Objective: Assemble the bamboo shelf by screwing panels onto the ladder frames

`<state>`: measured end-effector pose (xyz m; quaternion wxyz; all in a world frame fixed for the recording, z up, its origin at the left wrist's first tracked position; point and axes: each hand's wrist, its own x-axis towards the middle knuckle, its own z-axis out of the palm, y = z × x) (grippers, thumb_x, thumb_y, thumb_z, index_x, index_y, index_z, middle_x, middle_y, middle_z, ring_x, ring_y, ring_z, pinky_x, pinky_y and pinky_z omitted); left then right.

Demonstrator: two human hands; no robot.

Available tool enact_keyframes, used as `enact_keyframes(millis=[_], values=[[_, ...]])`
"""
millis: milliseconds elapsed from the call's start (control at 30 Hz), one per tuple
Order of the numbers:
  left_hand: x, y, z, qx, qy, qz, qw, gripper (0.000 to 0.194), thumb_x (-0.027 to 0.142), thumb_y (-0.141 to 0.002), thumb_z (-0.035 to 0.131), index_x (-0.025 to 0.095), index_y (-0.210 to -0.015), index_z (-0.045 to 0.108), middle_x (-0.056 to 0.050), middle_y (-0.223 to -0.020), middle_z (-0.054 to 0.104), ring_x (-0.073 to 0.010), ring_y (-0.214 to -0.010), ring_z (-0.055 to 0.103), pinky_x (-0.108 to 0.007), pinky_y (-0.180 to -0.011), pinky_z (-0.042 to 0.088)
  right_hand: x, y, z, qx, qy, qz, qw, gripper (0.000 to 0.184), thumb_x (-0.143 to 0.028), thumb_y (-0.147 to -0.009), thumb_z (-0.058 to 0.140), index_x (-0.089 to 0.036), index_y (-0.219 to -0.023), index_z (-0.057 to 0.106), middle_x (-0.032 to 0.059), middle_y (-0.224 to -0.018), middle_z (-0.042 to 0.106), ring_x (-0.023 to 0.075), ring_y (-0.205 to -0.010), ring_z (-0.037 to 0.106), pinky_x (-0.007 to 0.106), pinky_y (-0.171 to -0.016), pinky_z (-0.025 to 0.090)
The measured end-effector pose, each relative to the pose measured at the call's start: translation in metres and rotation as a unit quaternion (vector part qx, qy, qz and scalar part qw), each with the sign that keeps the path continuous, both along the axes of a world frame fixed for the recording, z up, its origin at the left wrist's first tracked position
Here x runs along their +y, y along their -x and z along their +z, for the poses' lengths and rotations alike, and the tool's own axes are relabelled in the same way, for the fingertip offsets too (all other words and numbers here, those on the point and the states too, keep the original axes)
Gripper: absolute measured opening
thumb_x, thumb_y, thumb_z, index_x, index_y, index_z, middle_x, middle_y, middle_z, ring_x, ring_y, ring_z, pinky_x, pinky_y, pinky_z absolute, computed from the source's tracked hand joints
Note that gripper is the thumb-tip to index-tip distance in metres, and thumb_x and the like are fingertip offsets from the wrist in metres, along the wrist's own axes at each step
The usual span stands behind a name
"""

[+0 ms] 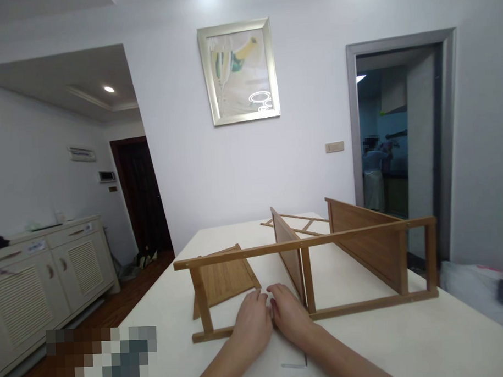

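A wooden shelf frame (pixel 245 250) stands on its long side on the white table, with two wooden shelf panels (pixel 286 248) (pixel 364 242) joined to it. My left hand (pixel 254 320) and my right hand (pixel 289 313) meet at its lower rail, left of the middle crosspiece. Both hands have curled fingers, close together. Whatever is between the fingertips is hidden. A thin L-shaped metal rod, like a hex key (pixel 294 365), lies nearer me, partly behind my right forearm.
Beyond the frame, a loose wooden panel (pixel 228 280) lies at left and a ladder-like side frame (pixel 306 225) at the back. They rest on the white table (pixel 454 335). A cabinet (pixel 52 267) stands at left. A person (pixel 373 170) is in the room through the doorway.
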<state>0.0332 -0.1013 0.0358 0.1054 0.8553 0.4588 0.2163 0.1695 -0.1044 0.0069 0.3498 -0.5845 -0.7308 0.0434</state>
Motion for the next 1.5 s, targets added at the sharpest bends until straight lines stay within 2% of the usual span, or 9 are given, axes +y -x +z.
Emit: enact_keyframes(millis=[167, 333, 400, 567, 700, 900, 1133, 1333, 1500], values=[[-0.025, 0.051, -0.020, -0.014, -0.147, 0.020, 0.989, 0.030, 0.016, -0.088, 0.033, 0.018, -0.068, 0.055, -0.007, -0.067, 0.061, -0.0203, -0.067, 0.057, -0.032, -0.064, 0.037, -0.002, -0.001, -0.002, -0.021, 0.059, -0.022, 0.998, 0.036, -0.007, -0.084, 0.038, -0.011, -0.114, 0.058, 0.0134, -0.115, 0.061, 0.0212, -0.112, 0.054, 0.029, -0.098, 0.036], [-0.022, 0.108, -0.036, -0.096, -0.306, -0.163, 0.933, 0.026, 0.010, -0.080, 0.041, 0.020, -0.057, 0.038, 0.000, -0.053, 0.044, -0.0135, -0.050, 0.043, -0.029, -0.051, 0.024, -0.001, 0.001, 0.002, -0.040, 0.085, -0.034, 0.995, 0.034, -0.012, -0.083, 0.041, -0.012, -0.111, 0.061, 0.0143, -0.109, 0.064, 0.0239, -0.105, 0.058, 0.032, -0.092, 0.040], [-0.017, 0.123, -0.035, -0.165, -0.294, -0.111, 0.935, 0.026, 0.011, -0.082, 0.041, 0.021, -0.058, 0.037, 0.001, -0.053, 0.041, -0.0131, -0.050, 0.042, -0.028, -0.052, 0.025, 0.003, -0.001, 0.003, -0.050, 0.096, -0.035, 0.994, 0.031, -0.014, -0.083, 0.044, -0.013, -0.107, 0.064, 0.0144, -0.105, 0.065, 0.0236, -0.101, 0.060, 0.032, -0.089, 0.041], [0.009, 0.150, -0.026, -0.344, -0.213, 0.139, 0.904, 0.031, 0.026, -0.088, 0.040, 0.022, -0.058, 0.036, 0.004, -0.052, 0.035, -0.0138, -0.050, 0.038, -0.026, -0.053, 0.030, 0.019, 0.003, 0.008, -0.071, 0.115, -0.040, 0.990, 0.031, -0.016, -0.083, 0.046, -0.013, -0.110, 0.063, 0.0141, -0.108, 0.065, 0.0226, -0.104, 0.059, 0.030, -0.088, 0.040], [0.042, 0.163, -0.033, -0.210, -0.112, 0.296, 0.925, 0.034, 0.032, -0.089, 0.030, 0.022, -0.062, 0.047, 0.001, -0.057, 0.050, -0.0178, -0.060, 0.050, -0.027, -0.060, 0.037, 0.034, 0.019, 0.012, -0.084, 0.114, -0.051, 0.989, 0.035, -0.020, -0.085, 0.047, -0.014, -0.117, 0.059, 0.0134, -0.112, 0.064, 0.0247, -0.108, 0.057, 0.033, -0.089, 0.040], [0.069, 0.163, -0.052, -0.078, -0.045, 0.296, 0.951, 0.035, 0.036, -0.078, 0.048, 0.014, -0.095, 0.070, -0.016, -0.098, 0.070, -0.0345, -0.100, 0.058, -0.040, -0.082, 0.041, 0.052, 0.037, 0.010, -0.092, 0.139, -0.117, 0.979, 0.035, -0.035, -0.086, 0.050, -0.009, -0.105, 0.065, 0.0211, -0.110, 0.062, 0.0341, -0.108, 0.055, 0.042, -0.087, 0.042], [0.073, 0.170, -0.053, -0.078, 0.008, 0.256, 0.964, 0.028, 0.031, -0.078, 0.050, 0.021, -0.092, 0.071, -0.007, -0.098, 0.073, -0.0275, -0.098, 0.065, -0.033, -0.080, 0.046, 0.060, 0.037, 0.008, -0.091, 0.162, -0.157, 0.970, 0.026, -0.011, -0.084, 0.047, -0.010, -0.102, 0.067, 0.0195, -0.108, 0.064, 0.0288, -0.104, 0.060, 0.035, -0.082, 0.044], [0.085, 0.175, -0.062, -0.245, 0.074, 0.247, 0.935, 0.023, 0.032, -0.073, 0.060, 0.020, -0.088, 0.071, -0.005, -0.092, 0.075, -0.0263, -0.093, 0.069, -0.032, -0.079, 0.052, 0.052, 0.032, 0.012, -0.079, 0.161, -0.158, 0.971, 0.025, -0.018, -0.084, 0.051, -0.007, -0.098, 0.068, 0.0222, -0.104, 0.066, 0.0296, -0.100, 0.063, 0.032, -0.077, 0.045], [0.088, 0.170, -0.063, -0.450, 0.104, 0.218, 0.860, 0.020, 0.026, -0.070, 0.068, 0.016, -0.086, 0.069, -0.008, -0.090, 0.075, -0.0247, -0.090, 0.070, -0.034, -0.085, 0.053, 0.043, 0.021, 0.014, -0.048, 0.169, -0.153, 0.972, 0.026, -0.029, -0.084, 0.053, -0.010, -0.087, 0.070, 0.0193, -0.091, 0.071, 0.0278, -0.088, 0.067, 0.030, -0.069, 0.045]])
